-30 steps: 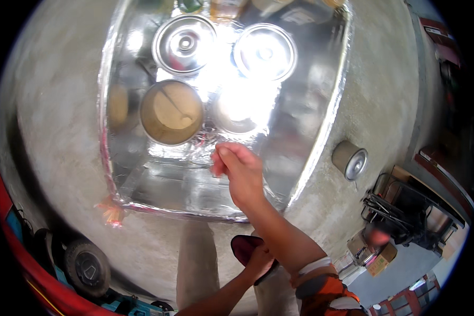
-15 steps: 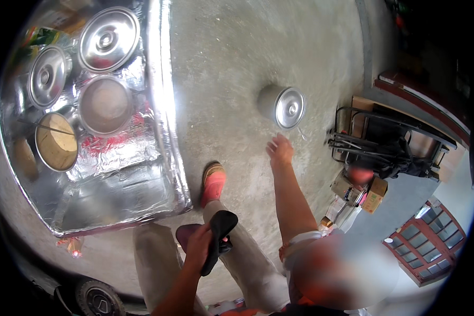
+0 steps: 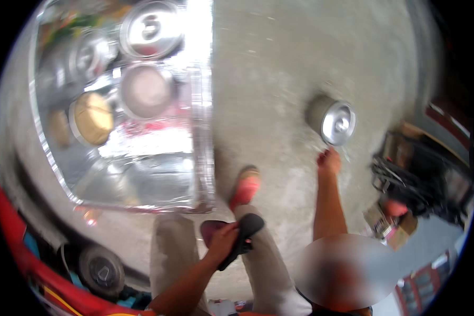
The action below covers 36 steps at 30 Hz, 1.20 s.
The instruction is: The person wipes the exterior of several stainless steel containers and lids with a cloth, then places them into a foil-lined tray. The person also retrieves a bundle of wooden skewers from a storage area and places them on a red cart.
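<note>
the right hand point(image 3: 329, 159) reaches down toward the lidded steel pot point(image 3: 332, 119) standing on the concrete floor point(image 3: 279, 68), fingers just short of it; their spread cannot be told. the left hand point(image 3: 224, 239) is clamped on a dark sandal point(image 3: 243, 234), held near the knees.

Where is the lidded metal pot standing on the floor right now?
In the head view, the lidded metal pot stands on the concrete floor at upper right, just beyond the right hand, apart from the foil-lined tray.

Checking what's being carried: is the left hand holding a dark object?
Yes, the left hand grips a flat dark object in front of the legs.
</note>
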Each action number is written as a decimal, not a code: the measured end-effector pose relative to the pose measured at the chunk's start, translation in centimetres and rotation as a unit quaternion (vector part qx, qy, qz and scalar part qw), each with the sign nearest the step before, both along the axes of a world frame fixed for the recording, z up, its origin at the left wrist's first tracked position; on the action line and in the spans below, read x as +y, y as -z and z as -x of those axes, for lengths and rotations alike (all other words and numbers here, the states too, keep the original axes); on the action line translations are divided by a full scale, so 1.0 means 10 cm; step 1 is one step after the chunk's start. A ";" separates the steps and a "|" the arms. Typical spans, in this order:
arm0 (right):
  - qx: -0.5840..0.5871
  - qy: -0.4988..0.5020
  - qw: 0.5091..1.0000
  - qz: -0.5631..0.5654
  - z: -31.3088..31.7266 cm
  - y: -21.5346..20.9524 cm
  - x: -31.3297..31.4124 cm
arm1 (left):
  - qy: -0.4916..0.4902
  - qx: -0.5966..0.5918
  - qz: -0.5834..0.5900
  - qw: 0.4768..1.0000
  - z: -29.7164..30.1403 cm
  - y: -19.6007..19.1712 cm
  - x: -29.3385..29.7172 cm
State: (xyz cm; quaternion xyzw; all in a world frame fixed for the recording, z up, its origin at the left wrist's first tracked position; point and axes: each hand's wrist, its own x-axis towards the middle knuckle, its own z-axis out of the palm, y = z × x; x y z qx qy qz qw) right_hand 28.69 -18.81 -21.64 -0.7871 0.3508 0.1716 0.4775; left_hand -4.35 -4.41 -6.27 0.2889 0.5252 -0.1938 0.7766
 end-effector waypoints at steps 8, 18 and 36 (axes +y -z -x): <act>-0.263 -0.372 0.815 0.359 -0.43 0.05 0.09 | -0.018 0.020 -0.013 1.000 0.11 0.05 0.01; -0.100 -0.429 0.790 0.426 -0.73 -0.12 0.53 | -0.154 0.062 0.145 0.975 0.20 0.08 -0.08; -0.251 -0.777 0.562 0.136 1.33 -2.03 1.30 | -0.205 -0.117 -0.238 0.942 -0.53 -0.22 0.39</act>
